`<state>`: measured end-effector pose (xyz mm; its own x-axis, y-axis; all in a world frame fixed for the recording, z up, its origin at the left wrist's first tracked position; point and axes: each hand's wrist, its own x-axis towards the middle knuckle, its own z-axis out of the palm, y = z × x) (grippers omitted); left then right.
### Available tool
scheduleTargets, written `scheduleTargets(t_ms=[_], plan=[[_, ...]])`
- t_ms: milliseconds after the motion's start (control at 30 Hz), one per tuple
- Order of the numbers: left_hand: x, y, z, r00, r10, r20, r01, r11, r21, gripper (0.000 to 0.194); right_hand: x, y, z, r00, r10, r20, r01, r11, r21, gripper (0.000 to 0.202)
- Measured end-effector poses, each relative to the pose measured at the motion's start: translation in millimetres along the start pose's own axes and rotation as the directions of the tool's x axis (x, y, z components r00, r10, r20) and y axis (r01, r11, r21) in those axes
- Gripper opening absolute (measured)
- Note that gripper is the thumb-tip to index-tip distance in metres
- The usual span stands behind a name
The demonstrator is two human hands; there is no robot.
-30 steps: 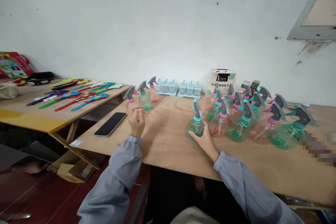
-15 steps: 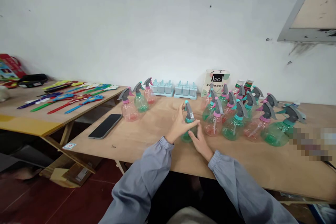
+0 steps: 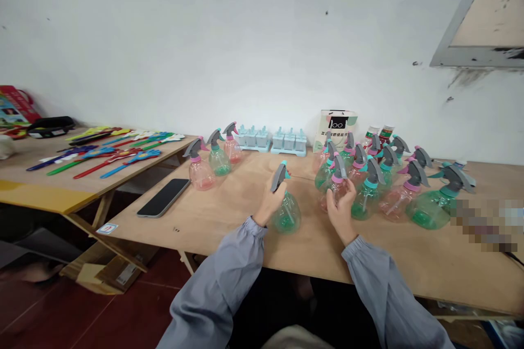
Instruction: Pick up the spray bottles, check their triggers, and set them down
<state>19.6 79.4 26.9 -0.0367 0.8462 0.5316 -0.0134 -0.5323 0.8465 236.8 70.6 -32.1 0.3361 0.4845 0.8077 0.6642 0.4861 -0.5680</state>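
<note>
My left hand (image 3: 271,199) is closed around the neck of a green spray bottle (image 3: 287,215), which has a grey trigger head and a turquoise collar. The bottle stands close to upright near the table's front. At the front of the right-hand group, my right hand (image 3: 343,210) has its thumb and fingers around a pink spray bottle (image 3: 338,188) with a pink collar. That hand hides much of the bottle's body. Close beside it stands another green spray bottle (image 3: 362,204).
More pink and green spray bottles crowd the right side. Three others, including a pink spray bottle (image 3: 202,174), stand at left behind a phone (image 3: 164,198). Ice-pop molds (image 3: 289,143) and a paper bag (image 3: 336,130) line the wall. Colorful hand-shaped sticks (image 3: 96,161) lie on the left table (image 3: 53,196).
My right hand has left the green spray bottle and moved right to the pink one. The green bottle has shifted slightly left and its head has turned, with my left hand now around its neck.
</note>
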Motion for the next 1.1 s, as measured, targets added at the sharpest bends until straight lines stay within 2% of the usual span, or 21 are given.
scheduleTargets(t_ms=[133, 200, 300, 467, 700, 867, 1033, 1100], plan=[[10, -4, -7.7, 0.996, -0.089, -0.009, 0.089, 0.995, -0.055, 0.037, -3, 12, 10, 0.998, 0.027, 0.056, -0.023, 0.998, -0.062, 0.068], [17, -5, -15.8, 0.99, -0.132, 0.046, 0.136, 0.987, -0.084, 0.042, -5, 13, 13, 0.997, 0.02, 0.074, -0.017, 0.999, -0.044, 0.068], [27, -6, -27.9, 0.974, -0.186, 0.132, 0.202, 0.971, -0.127, 0.037, -9, 8, 19, 0.992, 0.008, 0.123, -0.01, 1.0, 0.016, 0.069], [36, -6, -37.9, 0.97, -0.162, 0.18, 0.21, 0.933, -0.292, 0.036, -15, 1, 28, 0.985, 0.026, 0.169, -0.037, 0.997, 0.064, 0.069], [33, 2, -36.1, 0.962, -0.214, 0.173, 0.255, 0.928, -0.272, 0.02, -21, -4, 24, 0.988, 0.034, 0.148, -0.05, 0.993, 0.105, 0.065], [30, 10, -30.0, 0.958, -0.178, 0.225, 0.246, 0.913, -0.326, 0.031, -23, -4, 24, 0.988, 0.033, 0.149, -0.05, 0.993, 0.109, 0.064], [32, 14, -29.4, 0.954, -0.2, 0.225, 0.257, 0.93, -0.263, 0.015, -23, -6, 24, 0.988, 0.043, 0.145, -0.06, 0.992, 0.115, 0.063], [32, 17, -29.5, 0.947, -0.199, 0.252, 0.264, 0.929, -0.259, 0.017, -24, -6, 24, 0.989, 0.04, 0.145, -0.058, 0.991, 0.121, 0.063]])
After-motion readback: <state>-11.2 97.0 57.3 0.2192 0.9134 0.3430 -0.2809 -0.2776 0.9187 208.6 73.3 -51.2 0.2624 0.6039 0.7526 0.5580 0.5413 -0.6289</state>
